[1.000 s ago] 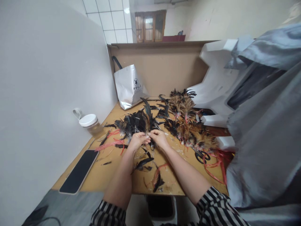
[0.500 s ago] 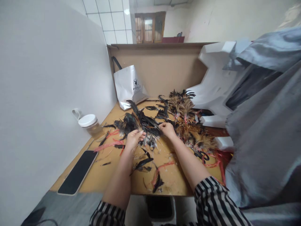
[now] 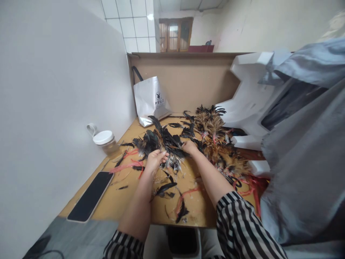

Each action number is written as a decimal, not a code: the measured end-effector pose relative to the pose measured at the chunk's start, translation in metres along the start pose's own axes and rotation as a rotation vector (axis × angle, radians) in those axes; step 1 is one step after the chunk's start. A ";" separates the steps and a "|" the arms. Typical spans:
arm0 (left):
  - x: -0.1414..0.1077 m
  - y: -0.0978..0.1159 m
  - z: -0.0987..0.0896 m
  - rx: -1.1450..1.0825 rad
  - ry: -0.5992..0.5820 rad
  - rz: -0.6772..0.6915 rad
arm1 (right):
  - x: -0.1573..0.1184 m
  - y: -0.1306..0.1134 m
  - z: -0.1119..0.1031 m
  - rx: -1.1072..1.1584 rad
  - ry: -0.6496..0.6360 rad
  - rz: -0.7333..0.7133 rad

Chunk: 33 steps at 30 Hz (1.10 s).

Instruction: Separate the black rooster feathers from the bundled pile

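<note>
Dark feathers lie in a loose pile on the table, pale quill ends toward me. My left hand is closed at the near left of this pile, thumb and fingers pinched on a few brown-black feathers that point up and away. At the pile's right side my right hand has its fingertips pressed together among the dark feathers; what they grip is too small to make out. Tied bunches of brown feathers are heaped to the right of my right hand.
Red plastic strips and stray feathers are scattered over the table. At left are a phone and a white-lidded jar. A silver bag stands behind; white foam and grey cloth border the right.
The view has shifted slightly, so the table items sit a little farther right. My right hand has drawn slightly nearer to my left hand. Both hands stay pinched at the dark pile.
</note>
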State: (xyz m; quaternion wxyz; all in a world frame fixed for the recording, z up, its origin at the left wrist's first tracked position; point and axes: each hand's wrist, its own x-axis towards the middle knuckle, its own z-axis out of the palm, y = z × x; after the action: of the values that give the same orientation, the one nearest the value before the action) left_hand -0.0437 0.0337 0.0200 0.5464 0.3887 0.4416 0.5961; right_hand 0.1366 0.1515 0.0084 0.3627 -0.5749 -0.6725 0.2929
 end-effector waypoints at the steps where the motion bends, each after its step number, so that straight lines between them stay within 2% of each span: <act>1: 0.000 0.000 0.000 -0.005 0.001 -0.004 | -0.003 -0.002 -0.001 -0.008 -0.015 0.042; 3: 0.001 -0.001 0.000 -0.011 -0.007 -0.008 | -0.011 -0.007 -0.003 0.081 -0.074 0.120; 8: 0.002 -0.004 -0.002 -0.019 -0.030 -0.026 | -0.041 -0.027 -0.001 0.623 -0.290 0.202; 12: 0.001 -0.005 -0.002 -0.016 -0.041 -0.035 | -0.057 -0.038 0.005 0.871 -0.321 0.219; 17: 0.001 -0.006 -0.002 0.005 -0.051 -0.057 | -0.067 -0.038 0.012 0.936 -0.291 0.229; 33: 0.000 -0.010 -0.001 0.032 -0.137 -0.080 | -0.079 -0.046 0.031 0.869 -0.185 0.098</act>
State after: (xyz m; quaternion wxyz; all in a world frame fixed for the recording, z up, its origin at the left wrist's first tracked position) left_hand -0.0415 0.0342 0.0104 0.5926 0.4191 0.4277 0.5387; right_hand 0.0917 0.0668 0.0164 0.4943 -0.3718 -0.4885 0.6155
